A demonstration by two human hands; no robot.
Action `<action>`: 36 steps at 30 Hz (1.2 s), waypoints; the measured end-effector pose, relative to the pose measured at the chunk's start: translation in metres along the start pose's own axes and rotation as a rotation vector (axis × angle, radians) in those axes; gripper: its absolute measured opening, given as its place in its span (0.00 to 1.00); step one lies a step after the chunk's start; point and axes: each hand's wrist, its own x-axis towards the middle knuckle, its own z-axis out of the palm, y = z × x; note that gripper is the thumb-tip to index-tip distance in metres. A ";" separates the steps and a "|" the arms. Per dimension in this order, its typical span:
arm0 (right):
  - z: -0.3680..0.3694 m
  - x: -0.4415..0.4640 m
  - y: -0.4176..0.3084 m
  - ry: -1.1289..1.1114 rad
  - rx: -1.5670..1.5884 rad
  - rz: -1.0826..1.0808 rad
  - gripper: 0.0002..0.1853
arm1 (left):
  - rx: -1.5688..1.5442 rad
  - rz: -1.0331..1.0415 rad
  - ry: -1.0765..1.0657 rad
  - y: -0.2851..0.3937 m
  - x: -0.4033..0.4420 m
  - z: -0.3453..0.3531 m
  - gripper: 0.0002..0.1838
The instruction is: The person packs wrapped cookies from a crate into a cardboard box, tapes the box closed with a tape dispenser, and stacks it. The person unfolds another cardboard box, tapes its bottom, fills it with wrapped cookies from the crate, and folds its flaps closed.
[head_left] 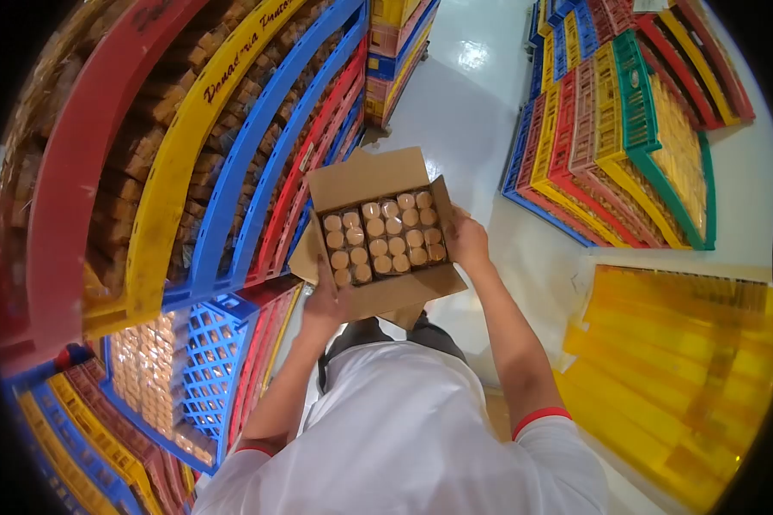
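Shirt (395,429): six o'clock
Left fingers (324,276): closed on box (404,292), eight o'clock
Right fingers (461,225): likewise, three
Hold: probably steadies packs (393,224)

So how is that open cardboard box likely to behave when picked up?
The cardboard box will probably hold its shape, as it looks square between the left hand and right hand. Its flaps may swing loosely, since they splay outward. It could feel fairly weighty, being packed with rows of round pieces.
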 end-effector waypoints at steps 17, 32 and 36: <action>-0.021 0.119 -0.015 -0.849 -0.258 -0.464 0.29 | 0.440 0.108 0.259 0.081 0.095 0.082 0.47; -0.034 0.149 -0.046 -0.098 -0.161 -0.757 0.18 | 0.675 0.338 0.208 0.063 0.095 0.128 0.34; -0.022 0.072 -0.004 -0.219 -0.061 -0.856 0.12 | 0.499 0.539 0.318 0.021 0.089 0.141 0.36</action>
